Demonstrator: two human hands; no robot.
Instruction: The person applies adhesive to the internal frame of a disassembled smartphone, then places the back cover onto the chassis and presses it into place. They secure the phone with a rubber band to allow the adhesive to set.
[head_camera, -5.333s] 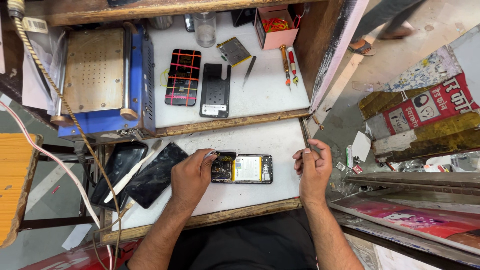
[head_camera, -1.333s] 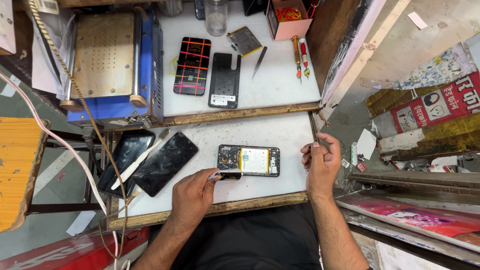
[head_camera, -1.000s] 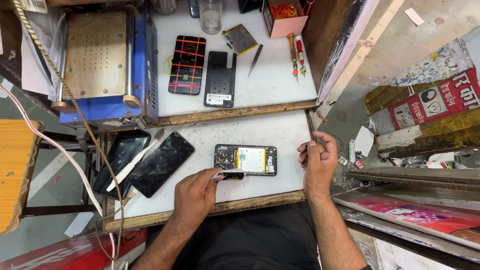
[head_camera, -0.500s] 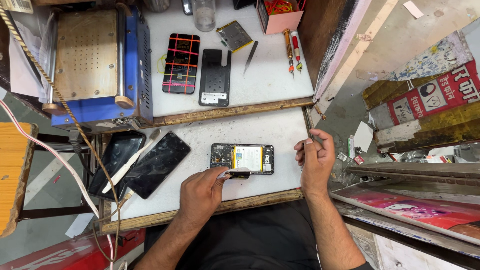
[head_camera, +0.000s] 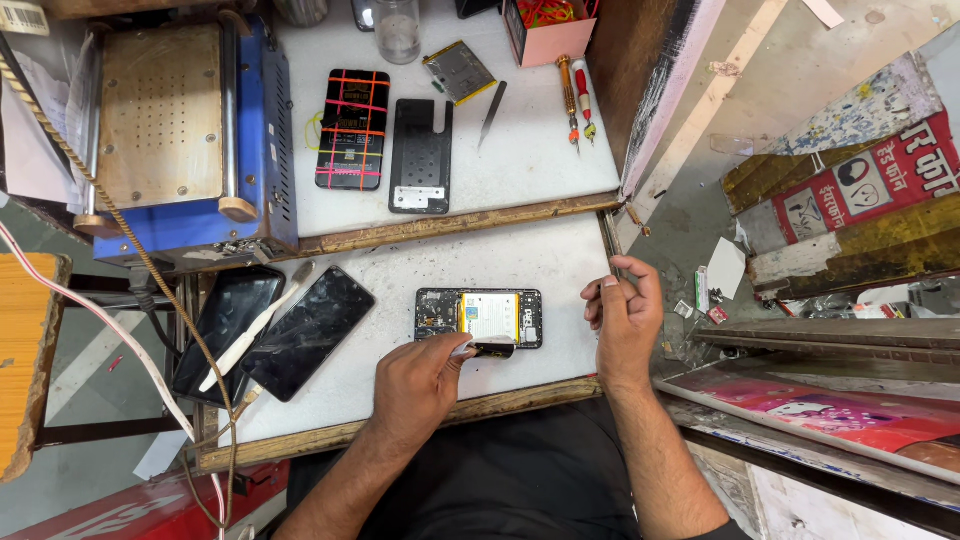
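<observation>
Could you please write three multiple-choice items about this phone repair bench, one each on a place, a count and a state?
1. Where does the opened black phone with the yellow battery lie?
A. on the lower white board
B. on the blue machine
C. in the pink box

2. How many dark loose phone screens lie at the lower board's left end?
A. one
B. two
C. four

3. What is the left hand doing?
A. lying flat, empty
B. pinching a small dark part at the phone's near edge
C. gripping a glass

Answers: 1 A, it rests on the lower white board; 2 B, two overlap there; 3 B, its fingertips pinch a small dark part.
</observation>
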